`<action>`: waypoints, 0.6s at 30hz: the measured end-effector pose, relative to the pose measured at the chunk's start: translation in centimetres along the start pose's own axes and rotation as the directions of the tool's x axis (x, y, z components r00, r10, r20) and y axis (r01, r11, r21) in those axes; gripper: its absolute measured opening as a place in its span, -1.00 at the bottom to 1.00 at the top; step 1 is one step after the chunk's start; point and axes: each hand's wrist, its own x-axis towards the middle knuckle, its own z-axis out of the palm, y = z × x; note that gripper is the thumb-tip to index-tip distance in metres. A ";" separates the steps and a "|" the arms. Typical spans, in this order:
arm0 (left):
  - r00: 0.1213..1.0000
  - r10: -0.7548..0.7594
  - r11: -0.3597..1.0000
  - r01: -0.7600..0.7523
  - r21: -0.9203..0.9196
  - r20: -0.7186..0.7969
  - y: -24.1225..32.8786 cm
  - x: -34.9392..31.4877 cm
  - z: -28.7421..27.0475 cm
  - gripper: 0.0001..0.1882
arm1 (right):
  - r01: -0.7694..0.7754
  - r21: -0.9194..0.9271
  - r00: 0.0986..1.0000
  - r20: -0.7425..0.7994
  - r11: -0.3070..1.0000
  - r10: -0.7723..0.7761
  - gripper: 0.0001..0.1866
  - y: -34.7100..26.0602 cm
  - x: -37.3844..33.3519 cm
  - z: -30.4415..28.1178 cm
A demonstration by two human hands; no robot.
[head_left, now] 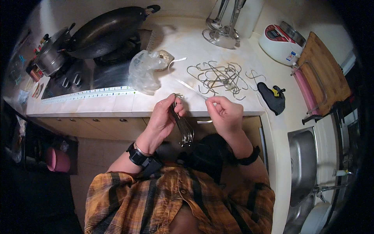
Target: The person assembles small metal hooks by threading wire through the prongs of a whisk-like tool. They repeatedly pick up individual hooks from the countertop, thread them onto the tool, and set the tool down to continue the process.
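A bundle of thin metal S-hooks (184, 128) is gripped in my left hand (160, 116), in front of the counter edge. Its curved ends hang below my fingers. My right hand (228, 117) is closed in a pinch on a narrow white strip (190, 86). One part of the strip runs left over the counter; a short white piece shows below the hand, and I cannot tell whether it is the same strip. Beyond my hands lies a tangled pile of metal S-hooks (218, 77), with a few loose hooks (255, 75) to its right.
A clear plastic bag (145, 72) sits beside the stove (111, 74), which bears a large black wok (107, 33). Ladles stand in a rack (224, 39) at the back. To the right are a white rice cooker (278, 45), a black cloth item (271, 97), cutting boards (325, 74) and a sink (304, 163).
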 end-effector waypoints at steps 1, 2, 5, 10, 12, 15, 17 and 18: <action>1.000 0.014 1.000 -0.014 -0.008 -0.021 0.1 0.1 -0.1 -0.71 | -0.178 0.153 0.981 0.107 0.972 0.163 -0.93 0.0 -0.4 -0.2; 0.998 0.020 1.000 -0.021 -0.014 -0.061 0.3 0.1 -0.2 -0.71 | -0.360 0.281 0.924 0.238 0.890 0.298 -0.92 0.1 -0.9 -0.3; 0.996 0.084 0.996 -0.085 -0.033 -0.020 0.8 -0.1 -0.5 -0.74 | -0.619 0.394 0.770 0.478 0.680 0.423 -0.91 0.7 -2.4 -0.4; 0.997 0.075 0.987 -0.071 -0.142 0.025 1.6 -0.4 -0.4 -0.74 | -0.670 0.417 0.734 0.495 0.614 0.465 -0.89 1.9 -5.0 1.6; 0.999 0.052 0.988 -0.050 -0.149 0.014 1.4 -0.5 0.0 -0.73 | -0.717 0.407 0.691 0.519 0.565 0.504 -0.89 2.1 -5.9 2.1; 0.997 0.072 0.995 -0.074 -0.070 -0.036 1.3 -0.7 0.5 -0.71 | -0.711 0.424 0.695 0.545 0.561 0.469 -0.86 2.2 -6.5 2.6; 0.997 0.074 0.997 -0.075 -0.036 -0.038 1.4 -0.8 0.7 -0.71 | -0.450 0.251 0.857 0.391 0.857 0.336 -0.83 2.7 -5.7 2.2; 0.996 0.074 0.997 -0.075 -0.018 -0.057 1.5 -0.7 0.7 -0.71 | -0.347 0.127 0.889 0.361 0.929 0.283 -0.82 2.9 -5.2 1.8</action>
